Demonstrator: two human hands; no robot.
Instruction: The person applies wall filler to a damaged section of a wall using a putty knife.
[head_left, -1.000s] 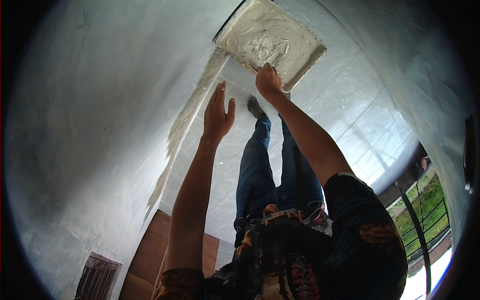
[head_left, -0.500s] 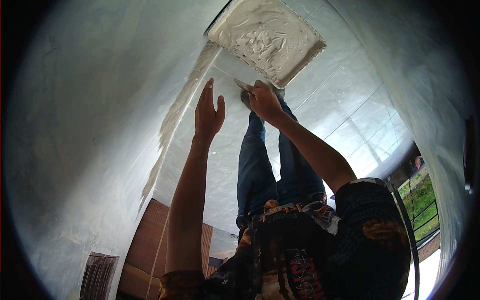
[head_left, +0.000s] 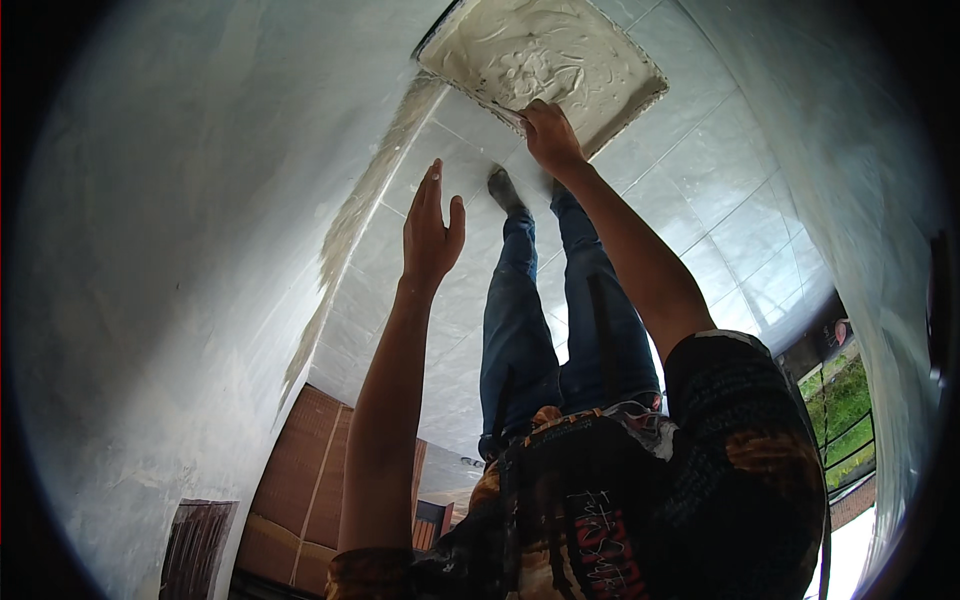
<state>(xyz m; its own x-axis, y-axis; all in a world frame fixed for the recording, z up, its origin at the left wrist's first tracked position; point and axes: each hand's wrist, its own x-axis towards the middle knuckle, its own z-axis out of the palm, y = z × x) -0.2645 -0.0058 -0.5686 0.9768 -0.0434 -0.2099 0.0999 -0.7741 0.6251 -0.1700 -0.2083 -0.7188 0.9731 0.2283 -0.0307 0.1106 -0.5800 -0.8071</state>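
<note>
A square tray (head_left: 560, 50) full of white plaster paste lies on the pale tiled floor (head_left: 700, 200) at the top of the view. My right hand (head_left: 548, 135) is at the tray's near edge, fingers closed on what looks like a thin flat blade (head_left: 495, 105) lying along the rim. My left hand (head_left: 432, 225) is held up with fingers apart and holds nothing; it hovers over the tiles close to the white wall (head_left: 180, 250). My legs in blue jeans (head_left: 520, 330) stretch toward the tray, and one dark shoe (head_left: 505, 190) stands between the hands.
A rough smeared strip of plaster (head_left: 350, 220) runs along the joint of wall and floor. Brown panelling or boxes (head_left: 300, 480) sit at the lower left. A dark railing with greenery behind it (head_left: 845, 420) shows at the right.
My right hand has slid along the tray's near edge and the tray now sits nearer the view's centre. The left hand stays open and has dropped slightly away from the tray.
</note>
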